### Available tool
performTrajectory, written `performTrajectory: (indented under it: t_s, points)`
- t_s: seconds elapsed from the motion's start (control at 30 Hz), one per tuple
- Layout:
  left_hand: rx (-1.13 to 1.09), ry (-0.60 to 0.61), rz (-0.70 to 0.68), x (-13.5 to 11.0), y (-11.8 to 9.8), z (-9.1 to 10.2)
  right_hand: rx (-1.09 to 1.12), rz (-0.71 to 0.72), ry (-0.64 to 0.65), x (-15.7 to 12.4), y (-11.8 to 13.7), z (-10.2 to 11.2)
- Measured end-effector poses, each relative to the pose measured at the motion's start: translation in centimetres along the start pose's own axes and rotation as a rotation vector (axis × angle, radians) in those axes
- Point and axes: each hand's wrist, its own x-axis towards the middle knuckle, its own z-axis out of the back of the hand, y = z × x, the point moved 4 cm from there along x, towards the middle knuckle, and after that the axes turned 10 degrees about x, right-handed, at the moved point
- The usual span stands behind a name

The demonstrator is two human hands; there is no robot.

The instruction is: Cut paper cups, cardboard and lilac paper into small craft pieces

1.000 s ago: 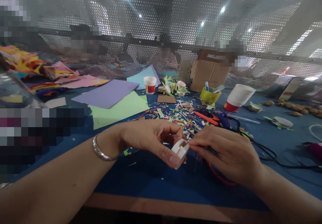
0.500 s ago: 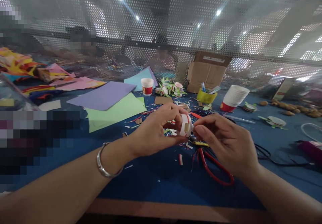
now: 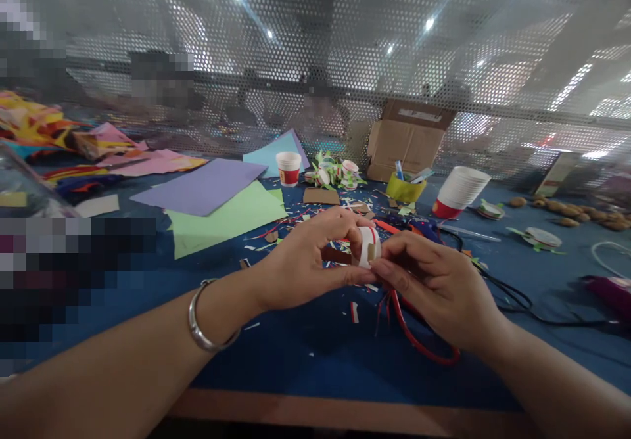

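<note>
My left hand (image 3: 300, 261) is wrapped round a short cut piece of paper cup (image 3: 365, 245), white with a red stripe and a small tan patch on its side. Thumb and fingers grip it from opposite sides. My right hand (image 3: 438, 281) pinches at the right edge of the same piece, its fingertips against it; anything small between those fingertips is hidden. Below the hands, a red cord loop (image 3: 419, 344) lies on the blue table (image 3: 296, 373). Paper scraps (image 3: 354, 312) are scattered about.
Purple paper (image 3: 207, 186) and green paper (image 3: 231, 219) lie to the left. Farther back are a paper cup (image 3: 288, 168), small green-trimmed cup crafts (image 3: 340, 171), a yellow holder (image 3: 405, 189) and a cardboard box (image 3: 407, 146). Stacked cups (image 3: 461, 192) and walnut-like brown lumps (image 3: 582, 212) are at right.
My right hand has shifted slightly left and down, and its fingertips now press against the cup piece's edge. My left hand keeps its hold, the piece turned a little.
</note>
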Motion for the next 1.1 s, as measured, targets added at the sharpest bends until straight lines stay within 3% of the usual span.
performTrajectory:
  t_s: [0.3,0.73,0.93,1.1]
  points:
    - [-0.316,0.079,0.151,-0.1,0.0,-0.8,-0.016,0.077,0.022,0.2,0.7,0.2]
    - [-0.512,0.126,0.360,0.0,0.0,-1.3,-0.017,0.079,0.052,0.2,0.7,0.3]
    - [-0.500,0.135,0.339,0.0,-0.3,-0.9,-0.016,0.125,0.099,0.1,0.8,-0.1]
    - [-0.394,0.103,0.236,0.0,-0.4,0.0,-0.062,0.211,0.106,0.1,0.9,-0.3]
